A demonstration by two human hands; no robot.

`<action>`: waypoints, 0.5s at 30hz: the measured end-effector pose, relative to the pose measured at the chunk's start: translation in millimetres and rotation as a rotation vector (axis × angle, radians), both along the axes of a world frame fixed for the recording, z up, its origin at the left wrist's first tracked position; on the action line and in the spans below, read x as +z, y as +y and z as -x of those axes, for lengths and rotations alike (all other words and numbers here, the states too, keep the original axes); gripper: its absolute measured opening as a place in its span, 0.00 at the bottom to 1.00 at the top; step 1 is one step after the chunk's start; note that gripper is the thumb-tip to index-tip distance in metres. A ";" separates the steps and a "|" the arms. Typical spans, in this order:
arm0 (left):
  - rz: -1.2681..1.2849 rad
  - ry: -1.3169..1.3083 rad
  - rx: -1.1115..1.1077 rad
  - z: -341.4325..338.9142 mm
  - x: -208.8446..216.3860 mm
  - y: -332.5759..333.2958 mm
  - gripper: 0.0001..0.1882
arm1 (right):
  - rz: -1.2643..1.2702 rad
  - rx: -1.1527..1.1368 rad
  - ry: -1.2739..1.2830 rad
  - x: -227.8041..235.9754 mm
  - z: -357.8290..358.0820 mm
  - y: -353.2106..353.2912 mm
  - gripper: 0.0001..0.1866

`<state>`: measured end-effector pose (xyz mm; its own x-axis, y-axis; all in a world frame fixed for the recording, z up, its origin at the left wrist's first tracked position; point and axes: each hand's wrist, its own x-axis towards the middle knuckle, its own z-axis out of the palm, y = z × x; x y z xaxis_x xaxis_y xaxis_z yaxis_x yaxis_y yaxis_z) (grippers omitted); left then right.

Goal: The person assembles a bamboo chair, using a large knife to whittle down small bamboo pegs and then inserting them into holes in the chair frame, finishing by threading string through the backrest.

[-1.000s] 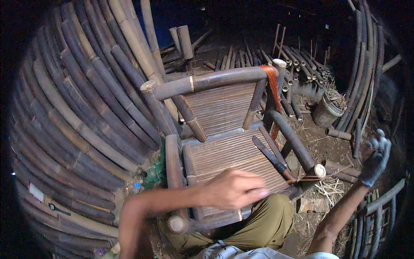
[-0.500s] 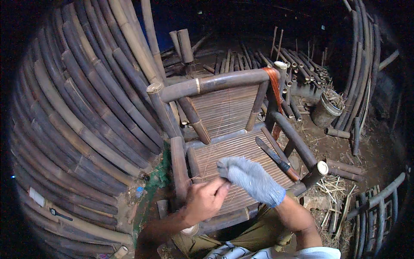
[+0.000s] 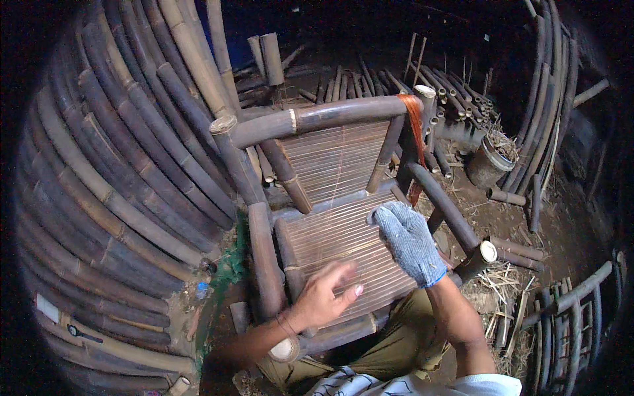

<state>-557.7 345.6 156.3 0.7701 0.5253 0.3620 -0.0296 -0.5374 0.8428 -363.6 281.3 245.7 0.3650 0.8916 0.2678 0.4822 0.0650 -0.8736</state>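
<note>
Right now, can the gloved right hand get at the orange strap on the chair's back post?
Probably yes. The right hand lies on the slatted seat; the orange strap hangs just beyond it, nothing between.

Bamboo chair (image 3: pixel 343 218) — smooth dark poles, pale slatted seat; right glove (image 3: pixel 408 241) — rough grey knit cloth.

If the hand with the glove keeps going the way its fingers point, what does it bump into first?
Probably the chair's slatted backrest. The gloved right hand lies over the seat, fingers toward the back, though depth is hard to judge.
</note>
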 end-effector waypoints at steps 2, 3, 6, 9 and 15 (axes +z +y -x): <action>0.148 -0.080 -0.119 -10.0 9.6 13.7 0.29 | -0.119 0.024 -0.197 -5.4 -1.8 4.8 0.13; 0.353 -0.150 -0.223 -20.2 15.7 17.8 0.29 | -0.130 0.010 -0.228 -8.2 -0.1 5.7 0.13; 0.533 -0.209 -0.332 -48.3 40.3 27.9 0.26 | -0.257 -0.097 -0.294 -19.0 0.9 9.2 0.13; 0.439 0.021 -0.355 -59.3 44.0 46.1 0.17 | -0.255 -0.160 -0.252 -14.1 -11.1 7.2 0.13; 0.510 0.226 -0.300 -43.6 56.6 68.8 0.16 | -0.260 -0.277 -0.256 -21.9 -55.1 12.1 0.14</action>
<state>-514.1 414.4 212.9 0.9389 0.3379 -0.0659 0.0923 -0.0625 0.9938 -308.5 293.4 223.8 0.4730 0.6610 0.5825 0.7107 0.1045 -0.6957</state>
